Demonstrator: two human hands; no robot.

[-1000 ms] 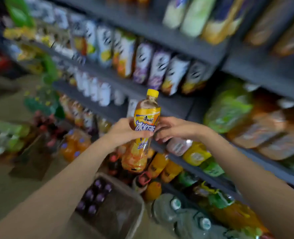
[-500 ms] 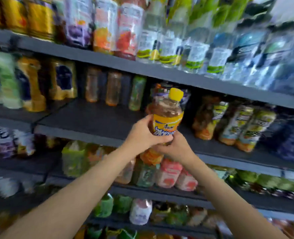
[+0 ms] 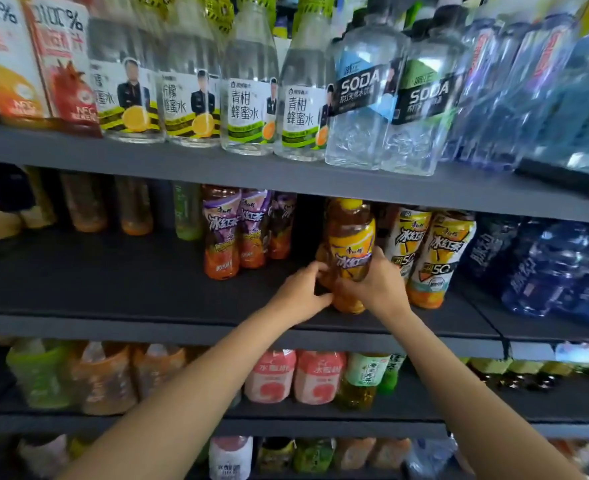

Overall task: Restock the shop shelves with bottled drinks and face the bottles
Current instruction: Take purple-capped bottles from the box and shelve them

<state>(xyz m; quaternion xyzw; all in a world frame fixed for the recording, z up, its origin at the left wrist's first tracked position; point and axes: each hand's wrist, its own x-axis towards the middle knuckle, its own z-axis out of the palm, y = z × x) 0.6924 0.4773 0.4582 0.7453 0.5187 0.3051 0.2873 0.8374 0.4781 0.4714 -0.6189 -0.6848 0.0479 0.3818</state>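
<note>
Iced tea bottle (image 3: 350,251) was up in the air half a second ago; now I've got it down on the middle shelf (image 3: 113,282), between purple-label and white-label teas. Both hands wrapped round it: left hand (image 3: 301,296), right hand (image 3: 378,285). Facing comes next.

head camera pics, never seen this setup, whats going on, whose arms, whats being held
There is no machine: a person wears one camera on the head, looking forward and down, so the arms are their own. They face shop shelves of drinks. Both hands hold a yellow-capped tea bottle standing upright on the middle shelf: the left hand at its lower part, the right hand around its middle. Purple-label bottles stand to its left, white-and-yellow ones to its right. Soda bottles stand above.
</note>
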